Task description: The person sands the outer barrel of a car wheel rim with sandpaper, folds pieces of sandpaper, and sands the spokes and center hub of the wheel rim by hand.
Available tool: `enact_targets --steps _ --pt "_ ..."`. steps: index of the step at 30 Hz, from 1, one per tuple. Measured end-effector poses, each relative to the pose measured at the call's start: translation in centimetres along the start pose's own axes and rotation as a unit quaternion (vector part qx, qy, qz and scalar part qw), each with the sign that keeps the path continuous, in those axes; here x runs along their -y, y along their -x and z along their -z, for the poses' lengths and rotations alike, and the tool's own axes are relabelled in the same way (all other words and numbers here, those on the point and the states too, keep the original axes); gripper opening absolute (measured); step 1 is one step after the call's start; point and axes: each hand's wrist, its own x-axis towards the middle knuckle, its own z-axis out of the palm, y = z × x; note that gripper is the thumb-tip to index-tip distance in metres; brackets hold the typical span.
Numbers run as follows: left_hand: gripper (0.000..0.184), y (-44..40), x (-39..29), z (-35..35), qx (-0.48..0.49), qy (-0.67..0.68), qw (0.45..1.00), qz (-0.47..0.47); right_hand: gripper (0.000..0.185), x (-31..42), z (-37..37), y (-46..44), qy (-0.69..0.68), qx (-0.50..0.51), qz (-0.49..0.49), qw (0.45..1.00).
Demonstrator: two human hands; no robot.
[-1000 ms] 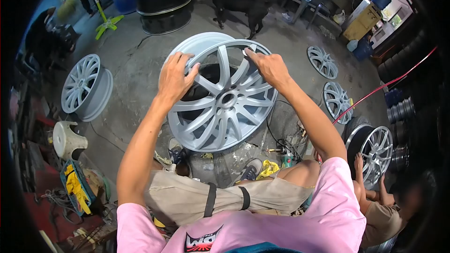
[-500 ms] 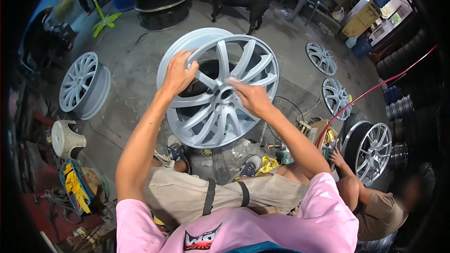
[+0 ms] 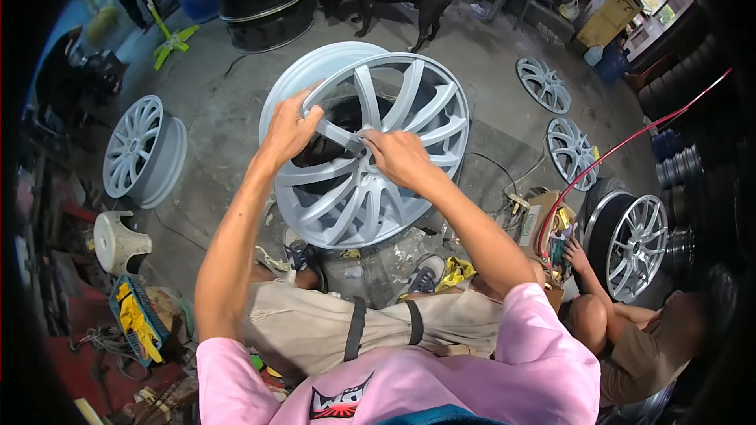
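A large pale-grey multi-spoke alloy wheel [image 3: 368, 212] stands tilted in front of my knees, its spoked face towards me. My left hand [image 3: 293, 124] is closed around its outer rim at the upper left. On the spokes just above the hub, my right hand [image 3: 398, 153] is closed with its fingertips pressed down. Something small and pale shows at those fingertips, too small to make out.
Another grey wheel [image 3: 142, 149] and a white stool [image 3: 120, 238] stand at left. A black dog [image 3: 394, 0] is beyond the wheel. At right are a red hose [image 3: 630, 138], a silver wheel [image 3: 636, 248] and a crouching co-worker [image 3: 646, 354].
My right hand has moved left across the spokes, now covering part of the hub. My left hand keeps its hold on the rim. The dog has lowered its head.
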Motion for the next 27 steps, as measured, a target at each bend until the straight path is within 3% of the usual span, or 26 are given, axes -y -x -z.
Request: enact_targets --steps 2,5,7,9,11,15,16,19,20,23,25,27 --pt "0.055 0.3 -0.2 0.2 0.012 -0.009 1.0 0.024 0.022 -0.4 -2.1 -1.1 0.023 0.003 -0.002 1.0" --pt "0.055 0.2 0.9 -0.1 -0.005 -0.03 0.999 -0.032 0.021 -1.1 -2.0 -0.2 0.061 0.02 -0.014 0.998" --pt "0.055 0.1 0.0 0.1 0.017 -0.017 1.0 0.02 0.028 -1.3 -0.2 1.1 0.086 0.127 0.005 0.988" --pt "0.054 -0.1 -0.2 -0.1 0.029 -0.009 0.999 0.028 0.029 -0.8 1.0 1.3 0.06 0.097 -0.031 0.993" --pt "0.054 -0.1 0.1 -0.1 0.023 -0.007 1.0 0.017 0.03 -0.5 0.9 0.3 -0.042 -0.002 -0.025 0.999" --pt "0.054 0.2 -0.6 0.3 0.027 -0.019 0.999 0.037 0.03 -2.8 -4.2 0.9 -0.075 -0.04 -0.017 0.996" --pt "0.054 0.1 0.1 0.2 0.019 -0.027 0.999 0.005 0.029 -2.9 -3.8 1.8 -0.057 -0.007 -0.048 0.997" --pt "0.054 -0.1 -0.7 0.3 0.031 -0.007 0.999 0.025 0.029 -2.8 -1.6 4.8 -0.047 0.087 -0.056 0.994" --pt "0.053 -0.2 0.1 0.0 0.018 -0.017 1.0 -0.017 0.029 -2.0 -0.7 5.1 -0.052 0.087 -0.053 0.993" --pt "0.052 0.1 0.0 0.2 0.03 0.009 0.999 0.008 0.029 -0.2 -0.1 3.7 -0.242 -0.064 -0.073 0.965" --pt "0.053 0.2 -0.4 0.5 0.045 0.017 0.998 0.042 0.03 0.4 -1.5 2.2 -0.221 -0.087 -0.046 0.97" --pt "0.054 0.1 0.3 0.3 0.03 0.035 0.999 -0.011 0.03 1.1 -5.3 1.5 -0.198 -0.133 -0.082 0.968"
